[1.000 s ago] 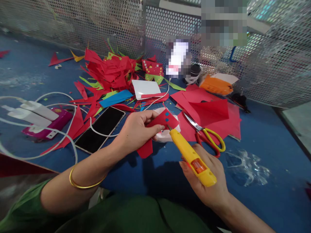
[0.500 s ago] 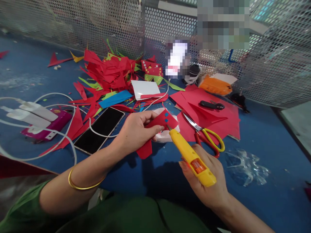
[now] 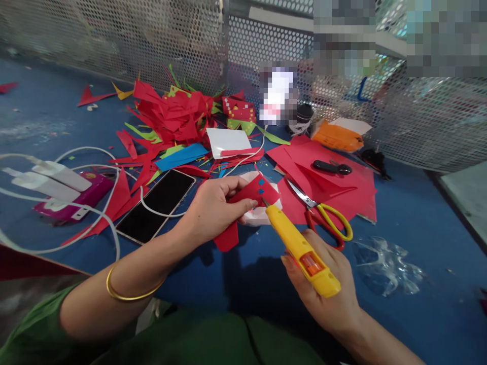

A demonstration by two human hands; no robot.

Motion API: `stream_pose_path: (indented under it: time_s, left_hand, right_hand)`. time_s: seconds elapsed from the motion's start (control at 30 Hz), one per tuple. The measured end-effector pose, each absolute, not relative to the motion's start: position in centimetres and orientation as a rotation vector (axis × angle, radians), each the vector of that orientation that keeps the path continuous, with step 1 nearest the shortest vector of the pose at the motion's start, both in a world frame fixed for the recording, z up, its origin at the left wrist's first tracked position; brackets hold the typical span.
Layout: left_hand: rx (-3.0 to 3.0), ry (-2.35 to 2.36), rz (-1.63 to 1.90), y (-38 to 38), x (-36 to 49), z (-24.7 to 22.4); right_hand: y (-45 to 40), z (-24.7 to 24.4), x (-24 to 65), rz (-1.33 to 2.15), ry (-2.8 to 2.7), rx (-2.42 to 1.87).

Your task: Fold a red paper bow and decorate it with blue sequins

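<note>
Pinched between the thumb and fingers of my left hand (image 3: 213, 207) is a folded red paper piece (image 3: 249, 191) with small blue diamonds near its right end. My right hand (image 3: 329, 284) is wrapped round a yellow glue gun (image 3: 294, 243), whose metal tip points at the paper just below the diamonds. Whether the tip touches the paper I cannot tell. Behind and under the red piece lies a white object (image 3: 259, 215), partly hidden. Scissors (image 3: 310, 203) with yellow and red handles rest to the right, beyond my right hand.
Red sheets (image 3: 365, 190) carry a black tool (image 3: 331, 167). A heap of red scraps (image 3: 175, 114) lies at the back. A dark phone (image 3: 155, 205), white chargers (image 3: 45, 185) and cables are on the left. Clear plastic (image 3: 390, 266) lies right; a mesh partition (image 3: 182, 45) stands behind.
</note>
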State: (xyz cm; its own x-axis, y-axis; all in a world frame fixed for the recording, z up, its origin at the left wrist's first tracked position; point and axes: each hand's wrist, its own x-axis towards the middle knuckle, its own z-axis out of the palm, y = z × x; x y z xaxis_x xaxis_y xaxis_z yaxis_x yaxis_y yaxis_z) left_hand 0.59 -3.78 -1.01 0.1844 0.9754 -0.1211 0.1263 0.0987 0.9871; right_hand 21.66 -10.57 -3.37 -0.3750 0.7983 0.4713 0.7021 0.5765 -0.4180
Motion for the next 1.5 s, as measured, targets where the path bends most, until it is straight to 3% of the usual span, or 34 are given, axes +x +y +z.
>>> stream_pose_path:
  time_s: [1.5]
  left_hand:
    - [1.284, 1.260, 0.913, -3.82, 0.63, -0.76]
  right_hand:
    - [-10.58, -3.08, 21.91, 0.162, -2.111, -1.196]
